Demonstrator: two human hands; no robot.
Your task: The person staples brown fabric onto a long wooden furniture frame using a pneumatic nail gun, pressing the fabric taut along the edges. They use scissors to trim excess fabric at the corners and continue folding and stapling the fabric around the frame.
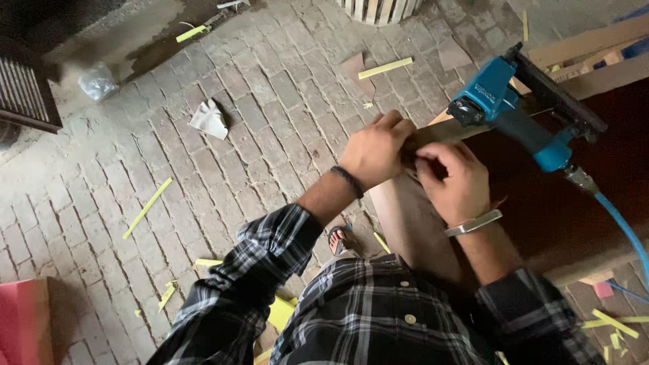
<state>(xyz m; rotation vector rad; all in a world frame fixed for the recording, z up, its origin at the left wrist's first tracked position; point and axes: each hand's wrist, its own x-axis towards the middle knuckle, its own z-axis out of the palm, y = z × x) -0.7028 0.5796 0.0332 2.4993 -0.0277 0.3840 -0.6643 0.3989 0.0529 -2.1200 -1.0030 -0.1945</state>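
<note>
Both hands meet at the edge of a wooden board (412, 223): right hand (454, 181) and left hand (374, 149) pinch together there; what they grip cannot be told. Beyond, a blue nail gun (514, 115) rests on the board.

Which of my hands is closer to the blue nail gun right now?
Right. The right hand sits just below-left of the blue nail gun on the wooden edge; the left hand is farther left, beyond it.

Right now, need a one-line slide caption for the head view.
Both hands, left hand and right hand, meet at a wooden panel's edge beside a blue pneumatic nailer, over brick paving.
</note>
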